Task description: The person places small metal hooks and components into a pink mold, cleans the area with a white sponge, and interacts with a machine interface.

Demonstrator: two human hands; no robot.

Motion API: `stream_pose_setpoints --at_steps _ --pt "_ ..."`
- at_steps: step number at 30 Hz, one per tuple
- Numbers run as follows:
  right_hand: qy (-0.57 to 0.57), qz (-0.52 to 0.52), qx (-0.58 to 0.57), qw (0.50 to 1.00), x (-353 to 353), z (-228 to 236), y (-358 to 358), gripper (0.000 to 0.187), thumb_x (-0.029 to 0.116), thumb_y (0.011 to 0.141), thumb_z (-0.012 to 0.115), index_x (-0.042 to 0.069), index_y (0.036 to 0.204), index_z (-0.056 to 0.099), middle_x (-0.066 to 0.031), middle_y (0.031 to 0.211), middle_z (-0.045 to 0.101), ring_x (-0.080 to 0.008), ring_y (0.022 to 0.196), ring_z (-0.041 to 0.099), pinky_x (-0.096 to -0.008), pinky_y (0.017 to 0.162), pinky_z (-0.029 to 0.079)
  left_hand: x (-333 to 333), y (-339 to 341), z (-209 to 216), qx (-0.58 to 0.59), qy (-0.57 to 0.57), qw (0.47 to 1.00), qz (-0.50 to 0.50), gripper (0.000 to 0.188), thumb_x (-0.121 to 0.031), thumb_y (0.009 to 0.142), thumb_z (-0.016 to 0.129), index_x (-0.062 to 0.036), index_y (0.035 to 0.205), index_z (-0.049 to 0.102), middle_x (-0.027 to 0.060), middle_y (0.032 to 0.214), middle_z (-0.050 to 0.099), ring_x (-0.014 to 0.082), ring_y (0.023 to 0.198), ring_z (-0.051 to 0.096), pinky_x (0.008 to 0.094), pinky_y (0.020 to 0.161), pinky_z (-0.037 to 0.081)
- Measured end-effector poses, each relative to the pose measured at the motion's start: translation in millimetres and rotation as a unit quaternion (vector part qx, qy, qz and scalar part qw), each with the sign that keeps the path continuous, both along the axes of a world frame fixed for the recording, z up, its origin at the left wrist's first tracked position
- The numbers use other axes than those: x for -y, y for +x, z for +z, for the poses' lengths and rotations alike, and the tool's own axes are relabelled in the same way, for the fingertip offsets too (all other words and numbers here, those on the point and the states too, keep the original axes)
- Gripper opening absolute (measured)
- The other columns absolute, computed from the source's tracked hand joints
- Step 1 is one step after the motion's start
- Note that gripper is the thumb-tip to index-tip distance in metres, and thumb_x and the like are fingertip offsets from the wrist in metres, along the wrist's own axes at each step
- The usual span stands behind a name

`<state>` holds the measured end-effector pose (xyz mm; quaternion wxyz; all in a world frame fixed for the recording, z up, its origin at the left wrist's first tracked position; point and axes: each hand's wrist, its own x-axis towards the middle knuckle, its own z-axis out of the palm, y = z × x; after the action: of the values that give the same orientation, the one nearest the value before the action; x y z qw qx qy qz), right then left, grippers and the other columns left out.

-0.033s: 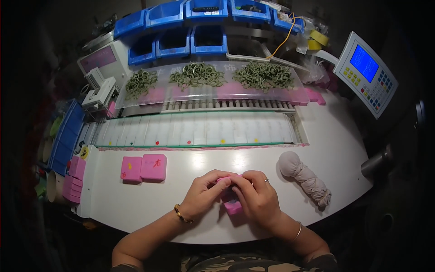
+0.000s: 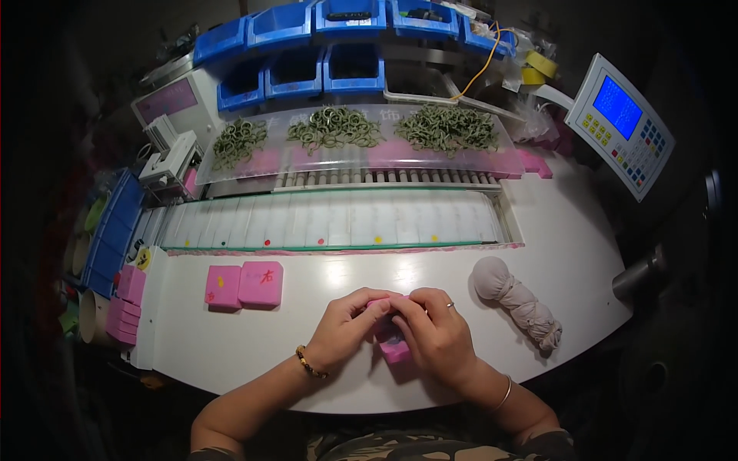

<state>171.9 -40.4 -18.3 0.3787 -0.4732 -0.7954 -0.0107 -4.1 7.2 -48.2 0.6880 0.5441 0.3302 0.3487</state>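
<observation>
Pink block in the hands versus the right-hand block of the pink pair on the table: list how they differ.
The held block is between the left hand and right hand; the paired block lies untouched beside its neighbour.
Fingers hide much of the held block; the paired block's top is in plain view.
The held block shows a dark patch; the paired block's top bears a red mark.
Both are pink.
</observation>
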Motion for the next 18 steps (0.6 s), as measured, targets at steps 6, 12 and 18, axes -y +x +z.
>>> stream_pose_setpoints --at_steps 6,12,18 --pt "-0.009 0.006 0.004 1.0 1.0 -0.9 -0.5 0.028 0.005 0.08 0.065 0.002 0.108 0.063 -0.0111 0.096 0.055 -0.0276 0.082 0.059 -0.0337 0.067 0.051 1.5 1.3 2.2 0.036 -0.033 0.999 0.008 0.029 -0.015 0.103 0.048 0.0048 0.121 0.059 0.0071 0.108 0.065 0.0111 0.098 0.06 0.0261 0.088 0.05" --pt "0.009 0.017 -0.006 1.0 0.5 -1.8 -0.5 0.019 0.004 0.08 0.065 0.002 0.098 0.061 -0.0121 0.097 0.058 -0.0287 0.083 0.058 -0.0346 0.069 0.051 1.5 5.2 0.2 0.043 -0.04 0.998 0.026 0.029 -0.017 0.103 0.048 0.0046 0.12 0.059 0.0074 0.108 0.064 0.0108 0.097 0.06 0.0254 0.087 0.05" --pt "0.013 0.053 0.013 0.998 3.6 -6.0 4.6 0.017 0.002 0.076 0.063 0.002 0.092 0.059 -0.012 0.09 0.061 -0.0274 0.079 0.057 -0.0347 0.071 0.05 2.4 9.4 -1.1 0.032 -0.059 0.996 0.065 0.03 -0.019 0.103 0.048 0.0037 0.119 0.06 0.0044 0.099 0.065 0.0073 0.085 0.059 0.0223 0.077 0.05"
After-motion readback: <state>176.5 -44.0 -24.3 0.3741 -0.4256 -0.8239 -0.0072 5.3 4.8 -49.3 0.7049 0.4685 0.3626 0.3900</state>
